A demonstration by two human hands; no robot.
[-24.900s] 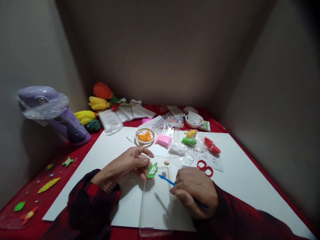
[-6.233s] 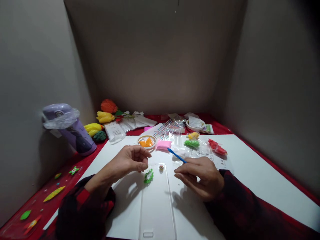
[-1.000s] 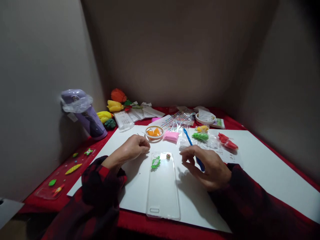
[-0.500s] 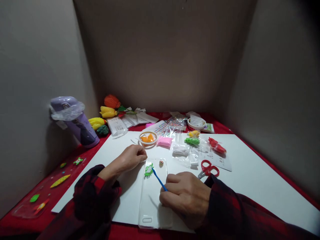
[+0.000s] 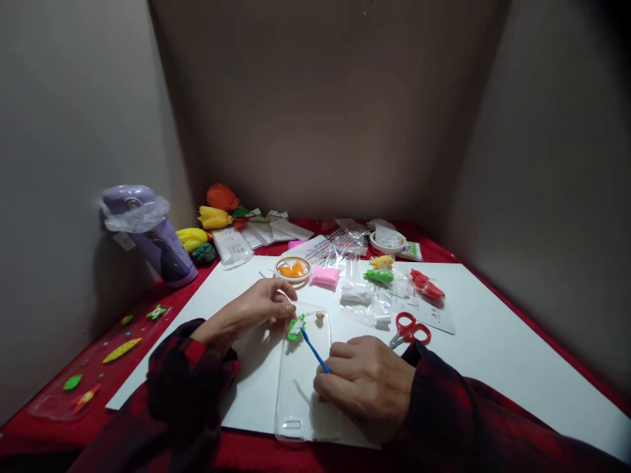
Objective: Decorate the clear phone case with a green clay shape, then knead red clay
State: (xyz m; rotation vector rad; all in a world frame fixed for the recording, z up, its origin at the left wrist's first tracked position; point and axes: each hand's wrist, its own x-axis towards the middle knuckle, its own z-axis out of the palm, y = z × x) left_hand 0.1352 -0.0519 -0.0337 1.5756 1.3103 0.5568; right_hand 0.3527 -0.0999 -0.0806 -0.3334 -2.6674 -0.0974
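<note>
A clear phone case (image 5: 302,387) lies on a white sheet (image 5: 493,341). Near its top sit a green clay leaf shape with a white middle (image 5: 296,326) and a small round bead (image 5: 320,316). My right hand (image 5: 367,384) rests on the case and grips a thin blue modelling tool (image 5: 312,349), whose tip touches the green shape. My left hand (image 5: 256,307) lies at the case's upper left edge, fingers curled and pinched close to the green shape; whether it holds anything is hidden.
Behind the case lie red scissors (image 5: 408,330), bags of pink (image 5: 324,276), white, green and red clay, an orange clay tub (image 5: 292,268) and gem sticker sheets. A purple jug (image 5: 148,233) and clay fruit stand at the left. Another decorated case (image 5: 83,378) lies on the red cloth.
In the last half second the blue tool's tip stayed at the green shape. My left hand's fingers shifted slightly toward the case's top edge. A second ago my right hand held the tool raised.
</note>
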